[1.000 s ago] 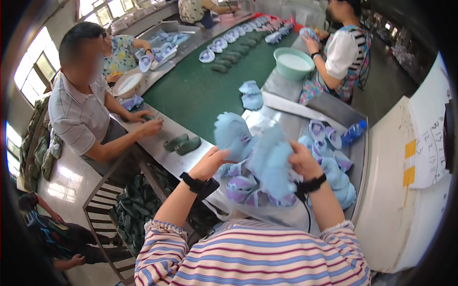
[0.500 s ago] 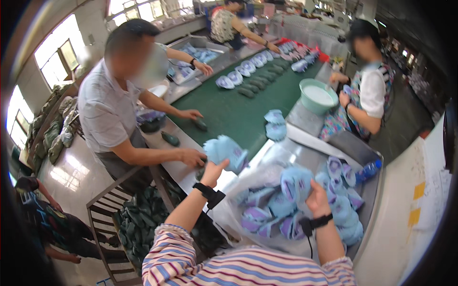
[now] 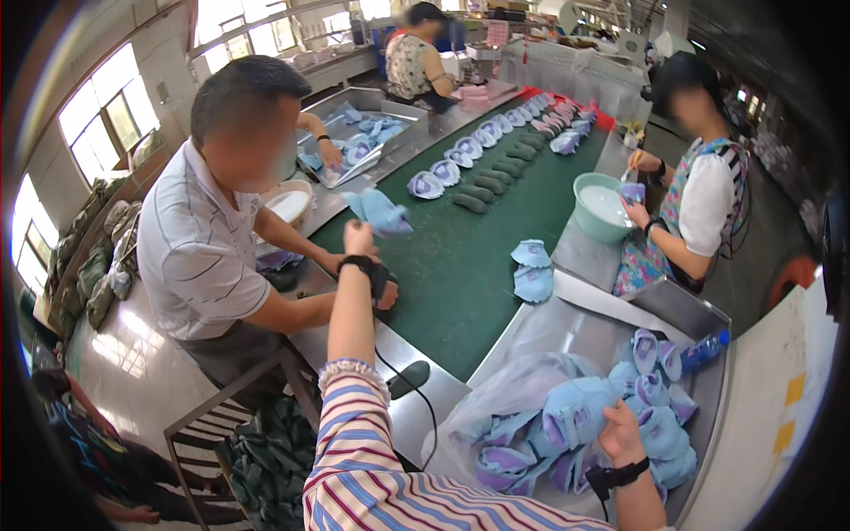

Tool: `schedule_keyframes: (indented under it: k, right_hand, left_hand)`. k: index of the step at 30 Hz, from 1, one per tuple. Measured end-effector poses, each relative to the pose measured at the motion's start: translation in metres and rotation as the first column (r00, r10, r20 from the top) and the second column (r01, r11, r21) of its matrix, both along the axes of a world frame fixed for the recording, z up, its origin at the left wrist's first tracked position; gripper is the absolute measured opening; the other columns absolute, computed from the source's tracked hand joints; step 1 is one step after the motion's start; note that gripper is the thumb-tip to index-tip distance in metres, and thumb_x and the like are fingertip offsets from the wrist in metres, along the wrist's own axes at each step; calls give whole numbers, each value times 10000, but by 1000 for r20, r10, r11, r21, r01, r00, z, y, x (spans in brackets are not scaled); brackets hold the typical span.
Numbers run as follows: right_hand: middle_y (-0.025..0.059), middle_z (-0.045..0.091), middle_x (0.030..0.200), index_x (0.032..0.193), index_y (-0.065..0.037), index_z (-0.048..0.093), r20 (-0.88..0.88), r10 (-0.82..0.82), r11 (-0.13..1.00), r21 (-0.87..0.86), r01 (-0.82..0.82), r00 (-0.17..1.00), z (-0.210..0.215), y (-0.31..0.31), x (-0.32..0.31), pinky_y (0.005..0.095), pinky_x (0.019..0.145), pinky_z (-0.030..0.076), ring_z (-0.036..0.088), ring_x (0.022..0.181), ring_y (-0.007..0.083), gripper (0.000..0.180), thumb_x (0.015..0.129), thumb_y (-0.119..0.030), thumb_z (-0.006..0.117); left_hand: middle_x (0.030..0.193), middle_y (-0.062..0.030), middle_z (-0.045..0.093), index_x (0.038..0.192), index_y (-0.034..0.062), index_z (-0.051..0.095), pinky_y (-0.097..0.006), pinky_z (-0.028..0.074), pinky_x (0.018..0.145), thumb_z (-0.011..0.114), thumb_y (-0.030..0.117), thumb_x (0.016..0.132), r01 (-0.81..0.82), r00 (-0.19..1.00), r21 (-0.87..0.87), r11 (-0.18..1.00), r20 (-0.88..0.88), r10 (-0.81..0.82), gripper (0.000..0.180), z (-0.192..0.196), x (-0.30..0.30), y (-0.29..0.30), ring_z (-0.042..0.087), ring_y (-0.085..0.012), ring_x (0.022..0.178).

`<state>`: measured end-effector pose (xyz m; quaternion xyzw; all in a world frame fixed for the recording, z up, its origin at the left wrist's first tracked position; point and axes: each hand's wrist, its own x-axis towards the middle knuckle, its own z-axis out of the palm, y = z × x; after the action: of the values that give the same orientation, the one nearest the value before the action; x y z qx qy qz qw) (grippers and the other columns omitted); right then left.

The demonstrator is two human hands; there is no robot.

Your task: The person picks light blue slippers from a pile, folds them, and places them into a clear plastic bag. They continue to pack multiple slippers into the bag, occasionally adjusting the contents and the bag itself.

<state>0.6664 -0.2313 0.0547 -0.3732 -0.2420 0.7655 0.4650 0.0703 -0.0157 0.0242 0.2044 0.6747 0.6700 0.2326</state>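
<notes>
My left hand (image 3: 358,237), arm stretched out past a co-worker's hands, is closed on a light blue shoe upper (image 3: 381,212) above the left side of the green conveyor belt (image 3: 443,283). My right hand (image 3: 622,435) grips the edge of another light blue shoe upper (image 3: 574,409), with fingers partly hidden behind it. This one is over a clear plastic bag (image 3: 522,367) of blue and purple uppers on a metal tray (image 3: 584,323). More uppers (image 3: 660,434) lie heaped beside the bag. Two blue uppers (image 3: 533,270) rest on the belt's right edge.
A co-worker (image 3: 204,230) stands close at my left, hands near my forearm. Rows of dark green shoe lasts (image 3: 496,177) and purple-blue uppers (image 3: 445,173) line the belt. A second co-worker (image 3: 699,177) works beside a green basin (image 3: 602,208). A crate of lasts (image 3: 274,460) stands lower left.
My left hand has moved forward and left over the belt with its upper. My right hand has shifted slightly right and down, still holding an upper. The view has shifted.
</notes>
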Motion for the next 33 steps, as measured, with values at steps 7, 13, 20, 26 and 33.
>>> schedule_keyframes:
  k: [7,13,20,26,33]
  right_hand:
    - [112,581,1167,1273,1,450,179,114,962,227,-154,977,26,72,-54,336,913,479,585,1032,201,436,860,5,587]
    - [102,535,1215,1354,-19,376,284,-91,962,274,10,955,-8,91,-53,318,886,456,543,1088,191,520,883,-58,592]
    - [116,584,1116,1246,-19,477,357,32,984,155,-93,934,4,26,4,334,801,486,614,993,244,372,891,-98,556]
    - [114,640,1018,1105,18,588,530,575,743,-20,-668,624,-18,6,-9,306,764,498,638,937,211,269,893,-145,559]
    - [246,624,1007,1116,10,582,976,138,633,45,-773,171,-68,6,-47,417,833,474,599,953,391,604,753,-465,665]
  left_hand:
    - [1188,-80,538,1287,38,451,-393,466,878,565,310,918,919,393,-49,392,5,-920,472,36,179,-85,520,-198,1095]
    - [985,-78,577,1149,41,434,-322,529,740,636,227,888,902,130,299,311,497,-858,379,-20,299,-134,597,-180,895]
    - [987,-102,545,1053,48,427,-373,570,669,522,96,905,503,692,236,831,467,-551,182,-102,236,-46,617,-214,785]
    - [1312,-153,437,1299,4,369,-429,467,899,511,228,949,711,528,205,672,476,-704,439,-62,253,-63,537,-313,1117]
    - [1213,-144,562,1223,13,522,-364,421,958,574,298,916,914,-329,-220,-341,88,-940,422,17,305,-238,524,-248,1144]
